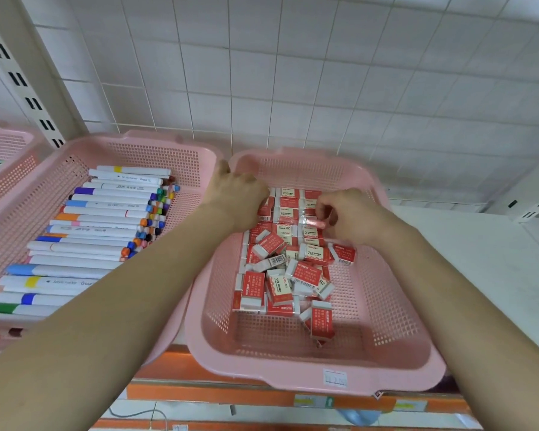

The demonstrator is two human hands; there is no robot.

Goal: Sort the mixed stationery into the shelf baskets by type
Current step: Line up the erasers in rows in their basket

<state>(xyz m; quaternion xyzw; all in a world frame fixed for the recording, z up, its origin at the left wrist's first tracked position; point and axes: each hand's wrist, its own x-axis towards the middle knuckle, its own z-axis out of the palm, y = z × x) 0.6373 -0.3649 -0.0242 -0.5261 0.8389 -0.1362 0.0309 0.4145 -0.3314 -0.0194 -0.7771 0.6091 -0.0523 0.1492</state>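
The orange shelf edge (199, 391) was met first. On it sat a pink perforated plastic basket (386, 306), with red-and-white boxed erasers (280, 275) heaped loosely in front and rowed neatly behind. One glossy-wrapped eraser (315, 224) was pinched by the right hand (352, 216). The left hand (234, 194) was curled at the far-left corner, its hold undeterminable. White colour-capped markers (106, 209) were laid in the neighbouring pink basket (156, 150).

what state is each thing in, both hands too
eraser basket: on shelf, partly filled
erasers: neat rows at back, loose heap in front
marker basket: nearly full
markers: capped, lying side by side
left hand: on back-row erasers, fingertips hidden
right hand: pinches an eraser
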